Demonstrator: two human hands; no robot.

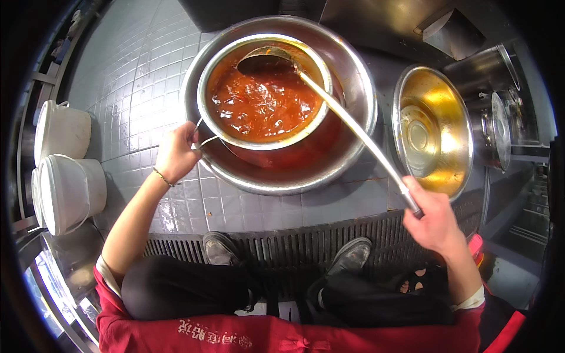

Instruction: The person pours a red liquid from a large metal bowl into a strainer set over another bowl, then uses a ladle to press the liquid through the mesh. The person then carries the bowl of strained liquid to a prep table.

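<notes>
My left hand (178, 152) grips the metal side handle of a round steel pot (204, 115). The pot holds a glossy red-orange sauce (265, 106) and sits inside a wide steel basin (353, 128) on the floor. More red liquid (282, 158) shows in the basin around it. My right hand (432, 214) is closed around the end of a long ladle handle (366, 139). Over the far rim, the ladle's bowl (265, 61) rests tilted at the sauce's surface; what it contains is hard to tell.
A second steel basin (450, 132), stained golden, leans to the right near steel pots (479, 68). White lidded buckets (73, 189) stand at the left. A dark slotted drain grate (291, 242) runs under my shoes. Another person's foot (415, 280) shows beside my right leg.
</notes>
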